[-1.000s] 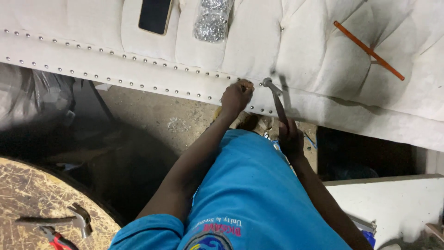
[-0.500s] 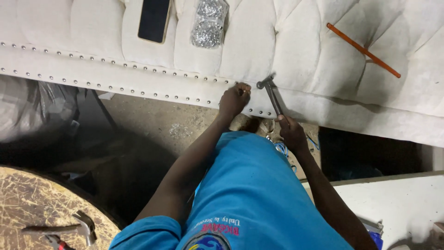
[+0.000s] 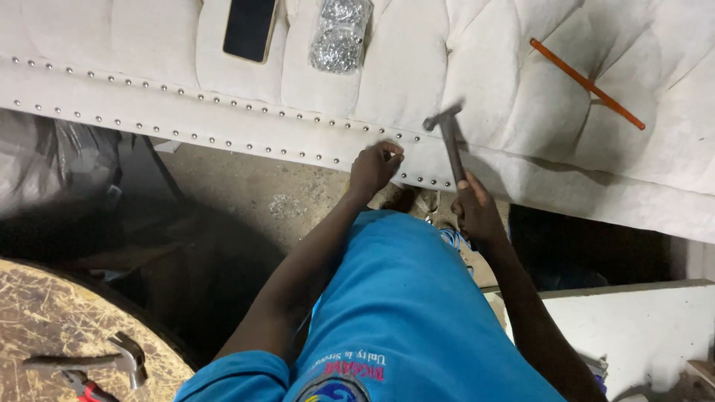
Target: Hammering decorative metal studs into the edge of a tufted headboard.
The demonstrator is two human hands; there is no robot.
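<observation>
Fingertips of the left hand are pinching closed on a stud at the studded border of the white tufted panel; the right hand is gripping one hammer, its head hovering above two stud rows

Up on the cream upholstery you have a dark, blank phone screen; just right of it lies a clear plastic packet of silvery tacks.
</observation>
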